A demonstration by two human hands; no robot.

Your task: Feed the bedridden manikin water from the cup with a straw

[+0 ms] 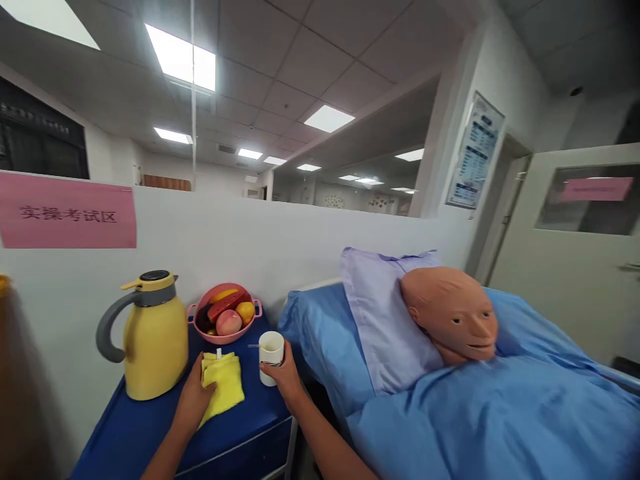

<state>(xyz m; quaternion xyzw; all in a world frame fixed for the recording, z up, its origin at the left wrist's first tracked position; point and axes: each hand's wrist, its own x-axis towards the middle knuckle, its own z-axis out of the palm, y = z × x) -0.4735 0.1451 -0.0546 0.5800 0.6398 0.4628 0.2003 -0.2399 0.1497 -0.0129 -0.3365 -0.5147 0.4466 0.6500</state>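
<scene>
On the blue top of a bedside cabinet (250,413), my left hand (195,395) grips the left edge of a folded yellow cloth (223,387), with a small white tag at its upper edge. My right hand (283,373) is wrapped round a white mug (271,347) with a dark printed pattern, held upright at the cabinet's right side. A thin handle, perhaps a spoon's, sticks out left of the mug near its rim. Whether the mug touches the cabinet top I cannot tell.
A yellow thermos jug (157,340) with a grey handle stands at the left. Behind the cloth sits a pink basket (225,339) of fruit. To the right, a manikin (457,317) lies on a lilac pillow (380,327) under a blue quilt (460,427). A white partition (300,240) runs behind.
</scene>
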